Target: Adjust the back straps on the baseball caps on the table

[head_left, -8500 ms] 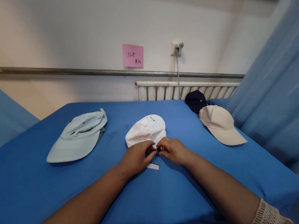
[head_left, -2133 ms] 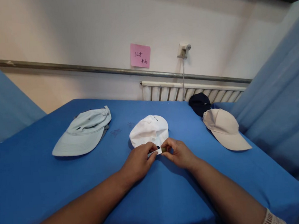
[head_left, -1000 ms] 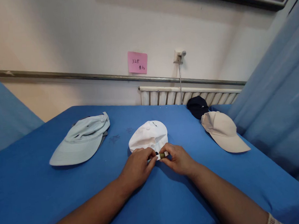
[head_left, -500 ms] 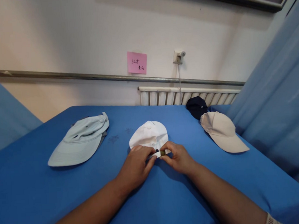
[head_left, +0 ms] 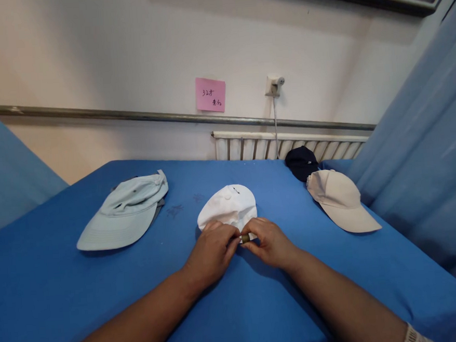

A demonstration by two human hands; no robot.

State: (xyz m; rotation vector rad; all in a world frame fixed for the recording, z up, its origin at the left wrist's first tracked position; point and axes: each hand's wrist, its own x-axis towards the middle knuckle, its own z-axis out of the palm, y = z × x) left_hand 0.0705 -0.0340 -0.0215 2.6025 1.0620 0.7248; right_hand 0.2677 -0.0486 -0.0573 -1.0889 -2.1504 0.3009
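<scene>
A white cap [head_left: 230,204] sits at the middle of the blue-covered table [head_left: 134,282], its back strap facing me. My left hand [head_left: 215,247] is closed, pinching the left part of the strap between thumb and fingers. On the strap's right part, my right hand [head_left: 267,241] is closed too, its thumb and index finger around a small brass-coloured buckle [head_left: 246,238]. Both hands' fingertips almost meet there. Much of the strap and the cap's near edge is hidden behind my fingers.
To the left lie pale green caps [head_left: 125,214], a darker one partly underneath. A beige cap [head_left: 339,199] and a dark navy cap [head_left: 301,163] lie at the right. Behind the table are a radiator [head_left: 245,146], a metal rail [head_left: 149,115] and blue curtains [head_left: 425,141].
My hands have drawn closer together along the strap, so less of its white band shows between them. The view has shifted slightly; the other caps lie as before.
</scene>
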